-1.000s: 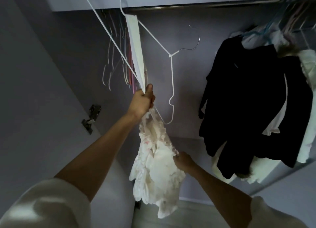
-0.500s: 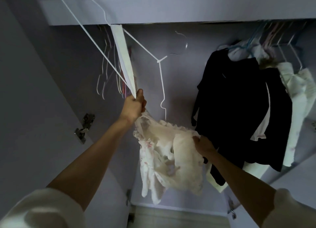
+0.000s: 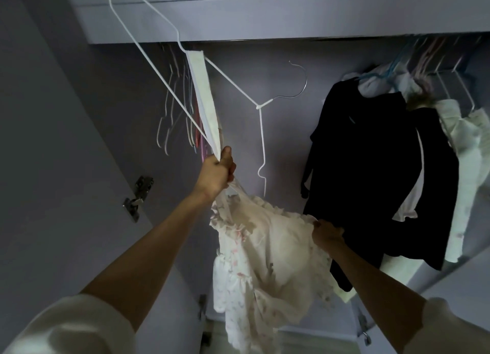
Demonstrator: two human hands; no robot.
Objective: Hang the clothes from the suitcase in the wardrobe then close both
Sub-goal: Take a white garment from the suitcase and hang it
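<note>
No readable text, labels, brands or numbers anywhere in frame. Pale garment [image 3: 265,260] at centre bottom carries faint pink print, pattern only, no letters. Dark clothes [image 3: 371,168] at right show no legible tags.

- My right hand [image 3: 326,232] has its fingertips buried in the pale dress [image 3: 265,268].
- The dress's hem runs off the bottom edge.
- The wardrobe rail is hidden behind the shelf [image 3: 265,16].
</note>
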